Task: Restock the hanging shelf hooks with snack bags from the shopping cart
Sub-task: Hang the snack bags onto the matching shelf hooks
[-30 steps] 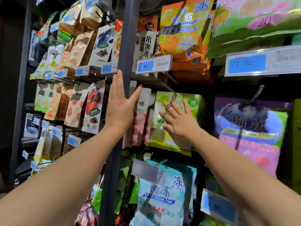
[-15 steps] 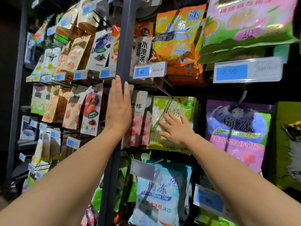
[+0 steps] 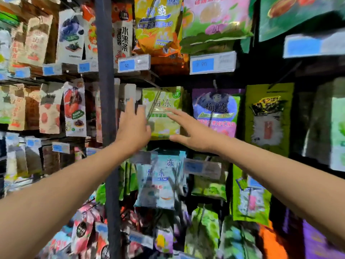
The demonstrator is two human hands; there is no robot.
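Center frame, my left hand [image 3: 133, 128] and right hand [image 3: 194, 131], fingers straight and holding nothing, flank the hanging green bag [image 3: 164, 98] marked 梅冻. Upper right, a price tag [image 3: 211, 63] reads 7.90. My left hand has slid rightward off the dark post [image 3: 106, 109].

The hanging shelf [image 3: 107, 118] has a dark upright post and rows of hooks [image 3: 215, 85] crowded with snack bags. In the middle row, right of the post, hang a pale green bag [image 3: 164, 116], a purple bag [image 3: 214, 111] and an olive bag [image 3: 268, 118]. Blue price tags [image 3: 212, 63] sit above them, and a light blue bag [image 3: 160, 182] hangs below
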